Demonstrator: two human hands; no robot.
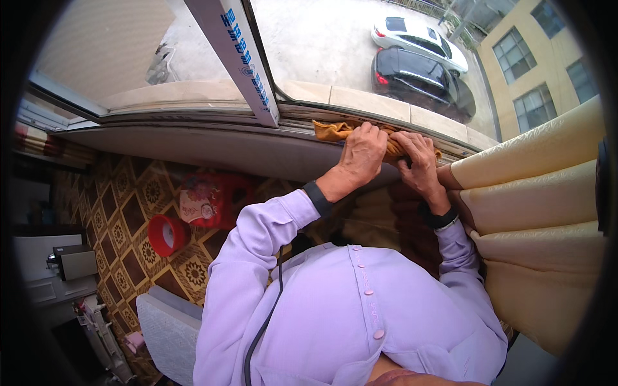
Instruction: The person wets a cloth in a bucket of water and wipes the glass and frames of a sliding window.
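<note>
A crumpled orange-brown cloth lies along the bottom track of a sliding window frame. My left hand grips its middle with curled fingers. Close beside it on the right, my right hand clasps the other part of the cloth, the thumb bent beneath. Folds show between the two hands, and a short end pokes out past the right one. Part of the track under the cloth is hidden. Both wrists wear dark bands.
Left of my hands rises a window sash post bearing writing. Cream curtains hang close on the right. On the patterned floor stand a red bucket and a red stool. Parked cars show outside. A black cable crosses my shirt.
</note>
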